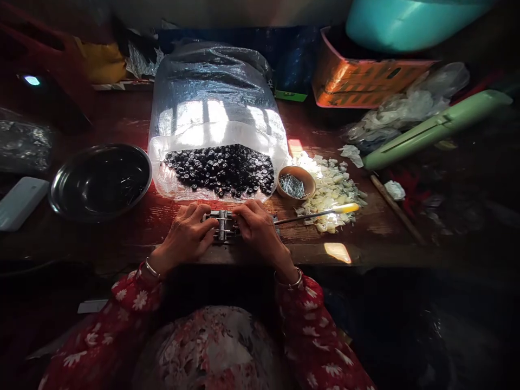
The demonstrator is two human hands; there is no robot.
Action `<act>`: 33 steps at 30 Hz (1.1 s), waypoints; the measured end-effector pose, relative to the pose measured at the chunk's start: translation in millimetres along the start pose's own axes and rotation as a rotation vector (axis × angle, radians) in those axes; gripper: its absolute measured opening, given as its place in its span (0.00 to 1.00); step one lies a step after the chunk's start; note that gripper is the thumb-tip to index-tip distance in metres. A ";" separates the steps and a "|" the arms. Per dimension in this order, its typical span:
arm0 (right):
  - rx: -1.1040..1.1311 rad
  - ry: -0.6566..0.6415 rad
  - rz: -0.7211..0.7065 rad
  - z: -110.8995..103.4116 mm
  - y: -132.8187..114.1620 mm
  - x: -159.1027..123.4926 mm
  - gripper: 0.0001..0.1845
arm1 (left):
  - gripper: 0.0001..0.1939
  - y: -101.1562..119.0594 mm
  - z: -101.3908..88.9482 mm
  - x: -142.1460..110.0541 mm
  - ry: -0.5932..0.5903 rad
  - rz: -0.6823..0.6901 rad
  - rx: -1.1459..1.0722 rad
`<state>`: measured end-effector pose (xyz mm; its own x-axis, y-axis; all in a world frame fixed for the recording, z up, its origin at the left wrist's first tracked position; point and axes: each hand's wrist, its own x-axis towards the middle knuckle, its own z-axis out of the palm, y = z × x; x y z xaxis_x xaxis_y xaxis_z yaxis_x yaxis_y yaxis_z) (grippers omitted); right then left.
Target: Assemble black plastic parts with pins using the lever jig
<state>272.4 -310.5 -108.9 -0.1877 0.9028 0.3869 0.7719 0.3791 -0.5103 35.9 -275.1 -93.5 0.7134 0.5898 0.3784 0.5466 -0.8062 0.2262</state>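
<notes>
A small metal clamp-like fixture (222,225) sits at the table's front edge, with thin metal pins lying across it. My left hand (189,230) is at its left side, thumb and fingers pinched close to the pin ends. On the right side, my right hand (260,227) is also closed, fingertips at the fixture. What either pinch holds is too small to make out. A rod with a yellow handle (345,208) extends rightward from beside my right hand. Just behind the fixture, many small black round caps (223,168) spill from a translucent white sack (219,103).
A small bowl (312,187) of metal pins stands beside a pile of pale plastic pieces (335,187). At left are a steel bowl (54,189) and a white box-like object (22,203). An orange basket (365,81), green tube-like object (439,127) and wooden stick (396,208) lie right.
</notes>
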 end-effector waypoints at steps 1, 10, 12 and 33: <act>0.023 0.023 0.003 -1.1 1.9 -1.0 0.08 | 0.07 -1.1 0.0 -1.0 0.010 -0.010 -0.006; 0.062 0.048 0.034 -11.2 3.1 -9.0 0.05 | 0.16 -3.0 0.0 -4.0 0.032 -0.154 -0.067; 0.032 0.033 0.032 -9.1 -0.7 -10.7 0.06 | 0.14 -3.2 2.3 -3.9 0.022 -0.197 -0.078; 0.082 0.069 0.036 2.3 -2.2 -27.7 0.11 | 0.13 -7.3 4.3 -8.4 0.006 -0.263 -0.188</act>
<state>274.5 -335.9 -120.2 -0.1166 0.9012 0.4174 0.7249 0.3645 -0.5845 27.8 -273.9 -102.1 0.5554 0.7793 0.2901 0.6211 -0.6207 0.4784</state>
